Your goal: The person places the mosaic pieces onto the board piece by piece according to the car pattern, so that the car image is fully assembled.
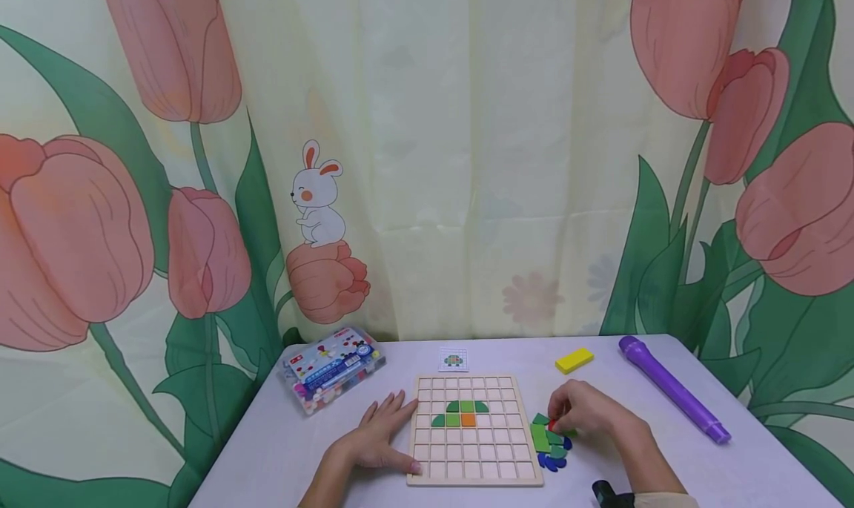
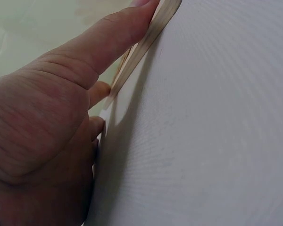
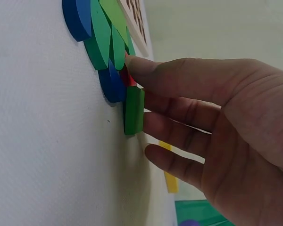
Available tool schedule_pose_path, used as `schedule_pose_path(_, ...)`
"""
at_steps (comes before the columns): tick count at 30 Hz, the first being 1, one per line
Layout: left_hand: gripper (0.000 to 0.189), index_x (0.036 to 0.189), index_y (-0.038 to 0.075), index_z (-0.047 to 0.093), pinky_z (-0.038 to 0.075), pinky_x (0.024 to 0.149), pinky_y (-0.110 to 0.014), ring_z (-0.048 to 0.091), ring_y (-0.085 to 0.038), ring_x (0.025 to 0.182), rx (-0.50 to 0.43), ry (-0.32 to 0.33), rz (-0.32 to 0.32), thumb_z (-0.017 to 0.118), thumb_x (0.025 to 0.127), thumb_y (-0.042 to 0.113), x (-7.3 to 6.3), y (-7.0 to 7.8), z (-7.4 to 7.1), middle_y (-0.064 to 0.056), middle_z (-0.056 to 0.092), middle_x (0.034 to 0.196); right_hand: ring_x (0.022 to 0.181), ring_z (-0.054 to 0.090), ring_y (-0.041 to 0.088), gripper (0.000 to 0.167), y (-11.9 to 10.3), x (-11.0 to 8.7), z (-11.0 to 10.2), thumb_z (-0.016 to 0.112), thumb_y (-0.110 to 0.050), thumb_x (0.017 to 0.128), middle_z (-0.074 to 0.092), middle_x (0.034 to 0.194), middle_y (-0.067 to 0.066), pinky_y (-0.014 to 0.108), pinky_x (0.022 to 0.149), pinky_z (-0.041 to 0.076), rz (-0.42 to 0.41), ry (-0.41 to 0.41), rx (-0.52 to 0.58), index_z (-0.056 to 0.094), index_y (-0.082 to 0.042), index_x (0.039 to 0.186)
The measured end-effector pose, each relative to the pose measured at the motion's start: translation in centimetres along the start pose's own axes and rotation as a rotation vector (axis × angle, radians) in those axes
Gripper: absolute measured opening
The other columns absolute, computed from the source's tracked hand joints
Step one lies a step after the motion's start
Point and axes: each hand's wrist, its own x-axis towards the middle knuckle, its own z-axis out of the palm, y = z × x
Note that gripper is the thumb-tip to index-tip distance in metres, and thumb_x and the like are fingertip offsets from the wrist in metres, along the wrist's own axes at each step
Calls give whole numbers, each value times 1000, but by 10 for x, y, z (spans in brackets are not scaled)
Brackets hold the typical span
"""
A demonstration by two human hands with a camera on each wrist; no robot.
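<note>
A wooden grid board (image 1: 474,452) lies on the table, with several green pieces and one orange square (image 1: 468,420) in its upper cells. My left hand (image 1: 382,437) rests along its left edge, fingers spread, the thumb (image 2: 104,44) on the rim near the lower corner. At the right side of the board my right hand (image 1: 587,408) reaches into a small pile of green and blue pieces (image 1: 555,450). Its thumb and index finger pinch a red piece (image 3: 128,75), mostly hidden by the thumb. A green block (image 3: 134,110) lies just beside the fingertips.
Behind the board lies a small pattern card (image 1: 454,360). A clear plastic box (image 1: 336,367) with a printed lid sits at the back left. To the right are a yellow block (image 1: 574,360) and a purple stick (image 1: 674,389). A printed curtain (image 1: 427,159) hangs behind the table.
</note>
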Motion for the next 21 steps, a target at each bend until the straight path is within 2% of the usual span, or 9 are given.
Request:
schedule_pose_path(12, 116, 165, 24, 31, 3, 127, -69, 9, -40, 162, 4, 2, 10, 81, 72, 73, 0, 0, -1, -16, 16, 175, 78, 57, 19, 18, -1, 2, 1, 86, 1, 80, 66, 79, 2, 32, 72, 51, 55, 9, -15, 75, -12, 86)
schedule_pose_path(21, 116, 165, 24, 32, 4, 127, -69, 10, -40, 162, 9, 8, 17, 82, 72, 72, -2, 1, 0, -17, 17, 174, 77, 57, 19, 17, 3, 2, 1, 86, -1, 80, 66, 79, 2, 31, 70, 49, 23, 7, 0, 73, -12, 84)
